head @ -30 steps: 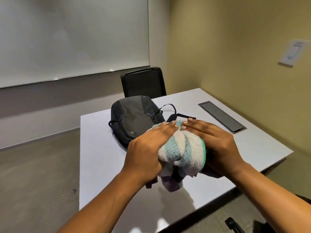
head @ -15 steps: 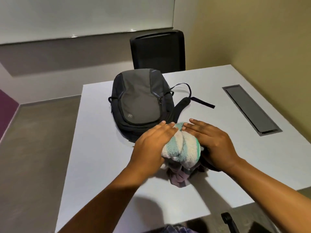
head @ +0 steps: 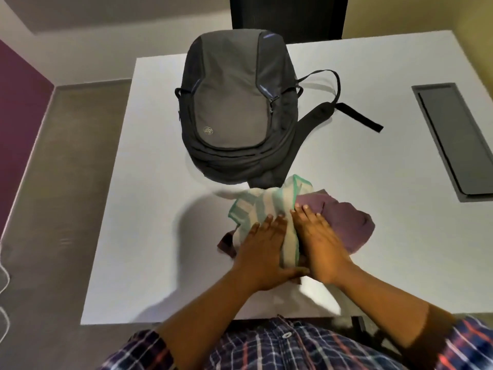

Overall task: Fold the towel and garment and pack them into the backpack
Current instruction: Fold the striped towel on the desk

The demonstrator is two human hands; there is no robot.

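A grey and black backpack (head: pixel 234 108) lies flat on the white table (head: pixel 138 209), zipped, its strap trailing right. Just in front of it sits a bundle: a fluffy towel (head: pixel 262 206) striped white and teal, on top of a purple garment (head: pixel 344 220) that bulges out to the right and shows a dark corner at the left. My left hand (head: pixel 262 249) lies flat on the towel's left part with fingers straight. My right hand (head: pixel 318 244) presses flat on the towel's right edge and the garment. A strip of towel shows between the hands.
A black chair (head: pixel 288 14) stands behind the table's far edge. A dark recessed cable panel (head: pixel 458 140) is set into the table at the right. Floor lies to the left, with a purple wall (head: pixel 18 108) panel beyond. My checked shirt fills the bottom.
The view has tilted sharply down. The bundle now rests flat on the table and has spread, with the purple garment showing at the right. Both hands flattened on top of it.
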